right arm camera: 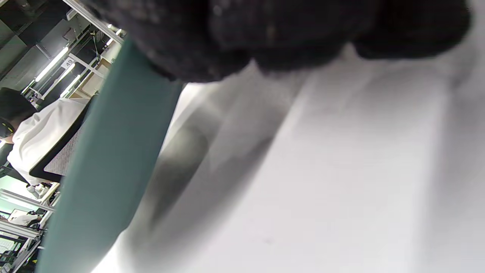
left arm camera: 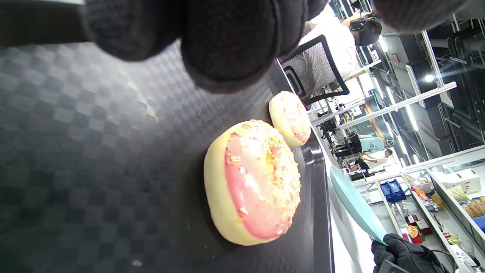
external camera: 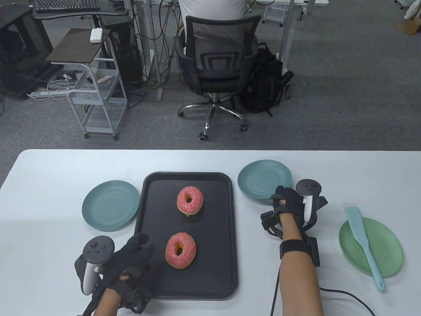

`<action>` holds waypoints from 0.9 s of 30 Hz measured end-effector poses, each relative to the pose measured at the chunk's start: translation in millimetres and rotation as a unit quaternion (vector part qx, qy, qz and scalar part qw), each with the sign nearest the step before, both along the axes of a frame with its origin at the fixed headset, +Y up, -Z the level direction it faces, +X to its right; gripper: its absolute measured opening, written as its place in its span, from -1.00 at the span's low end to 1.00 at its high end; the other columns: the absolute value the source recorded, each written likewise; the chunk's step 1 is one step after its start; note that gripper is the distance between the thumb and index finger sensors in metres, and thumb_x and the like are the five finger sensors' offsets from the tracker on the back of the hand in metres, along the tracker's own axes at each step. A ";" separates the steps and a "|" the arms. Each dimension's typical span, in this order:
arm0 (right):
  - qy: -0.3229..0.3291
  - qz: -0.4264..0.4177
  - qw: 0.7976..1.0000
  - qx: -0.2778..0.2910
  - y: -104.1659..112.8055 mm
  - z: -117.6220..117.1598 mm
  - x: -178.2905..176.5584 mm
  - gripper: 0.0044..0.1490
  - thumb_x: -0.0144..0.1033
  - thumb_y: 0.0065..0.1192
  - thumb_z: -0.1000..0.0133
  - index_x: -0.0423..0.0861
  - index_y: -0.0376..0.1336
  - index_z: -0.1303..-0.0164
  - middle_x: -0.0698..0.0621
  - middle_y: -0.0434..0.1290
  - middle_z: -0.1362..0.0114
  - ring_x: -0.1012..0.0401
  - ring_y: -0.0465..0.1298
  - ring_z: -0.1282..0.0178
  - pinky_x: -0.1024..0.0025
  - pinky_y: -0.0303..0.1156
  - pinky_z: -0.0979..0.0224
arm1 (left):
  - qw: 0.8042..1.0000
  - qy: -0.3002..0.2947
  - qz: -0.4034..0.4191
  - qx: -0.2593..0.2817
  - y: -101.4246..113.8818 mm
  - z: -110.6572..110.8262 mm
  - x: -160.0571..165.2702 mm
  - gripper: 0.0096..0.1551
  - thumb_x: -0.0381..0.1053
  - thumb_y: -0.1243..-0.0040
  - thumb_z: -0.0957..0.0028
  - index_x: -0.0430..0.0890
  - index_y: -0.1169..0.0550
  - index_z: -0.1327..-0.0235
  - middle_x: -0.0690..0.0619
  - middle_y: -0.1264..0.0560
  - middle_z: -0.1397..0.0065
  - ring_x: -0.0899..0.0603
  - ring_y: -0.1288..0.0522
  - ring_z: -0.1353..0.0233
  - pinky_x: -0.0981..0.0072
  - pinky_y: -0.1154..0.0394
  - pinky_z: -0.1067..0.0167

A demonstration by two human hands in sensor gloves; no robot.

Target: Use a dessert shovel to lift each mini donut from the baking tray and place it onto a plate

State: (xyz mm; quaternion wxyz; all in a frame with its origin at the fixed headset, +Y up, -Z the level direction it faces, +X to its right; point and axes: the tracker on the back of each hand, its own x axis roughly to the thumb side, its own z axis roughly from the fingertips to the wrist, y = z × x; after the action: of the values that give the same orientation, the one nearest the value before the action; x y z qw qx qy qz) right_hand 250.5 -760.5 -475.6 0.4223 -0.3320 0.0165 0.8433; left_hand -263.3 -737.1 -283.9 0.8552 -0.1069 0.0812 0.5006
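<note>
A black tray [external camera: 189, 289] sits on the white surface [external camera: 49, 171] with two pink donuts on it: the far donut [external camera: 189, 200] toward the tray's back and the near donut [external camera: 180, 250] closer to the person, well apart from each other. The left hand [external camera: 131, 263] rests on the tray's front left corner, just beside the near donut, its fingers [left arm camera: 227, 41] lying loose on the tray and holding nothing. A teal plate [external camera: 111, 204] lies left of the tray. The right hand [external camera: 289, 205] is at the near rim of a second teal plate [external camera: 264, 177] right of the tray; whether its curled fingers grip the rim, I cannot tell. The light-blue shovel [external camera: 363, 242] lies untouched across a green plate [external camera: 388, 250] at the far right.
</note>
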 end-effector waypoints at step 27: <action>0.020 0.129 0.988 -0.087 -21.2 -7.5 -1.1 -0.45 0.11 0.18 -0.10 -0.17 0.51 0.48 0.10 0.63 0.65 0.24 0.57 0.78 0.27 0.60 0.48 | 0.999 0.026 -0.017 -0.018 2.3 0.6 -9.8 -0.21 0.37 -0.18 0.12 0.13 -0.26 -0.35 0.03 -0.53 -0.10 -0.02 -0.71 0.16 0.15 -0.66 0.16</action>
State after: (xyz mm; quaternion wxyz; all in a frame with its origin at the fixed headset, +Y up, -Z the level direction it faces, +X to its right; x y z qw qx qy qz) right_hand 249.4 -781.7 -483.1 0.2793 -0.3497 0.0552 0.8926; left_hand -273.2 -734.8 -283.3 0.8593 -0.1081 0.1141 0.4867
